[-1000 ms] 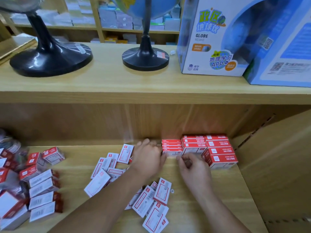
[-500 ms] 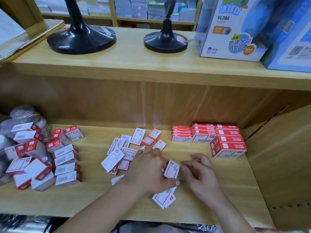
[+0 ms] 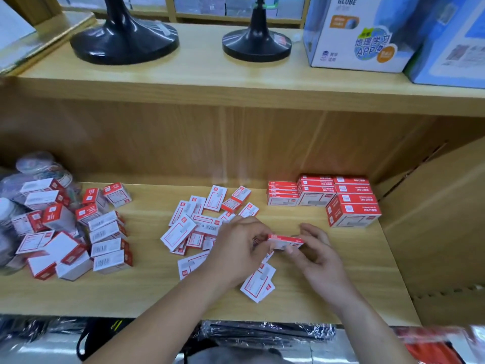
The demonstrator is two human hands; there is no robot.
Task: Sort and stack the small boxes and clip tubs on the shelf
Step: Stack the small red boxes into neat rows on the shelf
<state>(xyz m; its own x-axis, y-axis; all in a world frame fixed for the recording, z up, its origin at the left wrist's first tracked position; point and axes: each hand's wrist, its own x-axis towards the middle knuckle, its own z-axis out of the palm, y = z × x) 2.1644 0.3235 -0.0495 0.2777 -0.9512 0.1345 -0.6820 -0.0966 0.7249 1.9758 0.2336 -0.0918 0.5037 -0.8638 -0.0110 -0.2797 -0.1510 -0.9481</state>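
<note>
- left hand [image 3: 240,249] and right hand [image 3: 319,256] meet over the middle of the pale wooden shelf [image 3: 354,285]. between them is one small flat red-and-white cardboard box [image 3: 285,241], held clear of the board and roughly level.
- left hand: fingers curled, tips pinching the box's left end. right hand: thumb and fingers curled round the right end. exact fingertip placement is too blurred to read.
- handling, as a judgement: light, thin card. it looks stiff along the edges, but the broad faces would dent under a squeeze, and the printed surface looks smooth enough to slip. best taken by the short ends or long edges with a light pinch.
- pose: both forearms come up from the near edge and angle in toward each other, palms turned inward, wrists low over the shelf.
- other stock: a loose scatter of flat boxes [image 3: 199,224] lies just left of the hands and partly under them. a neat stack of red boxes [image 3: 317,195] sits in the back right corner, apart from the hands. a heap of chunkier white-and-red boxes [image 3: 105,232] fills the left, with clear plastic clip tubs [image 3: 36,165] behind it at the far left.
- likely step: squaring the box up before it goes to the stack.
</note>
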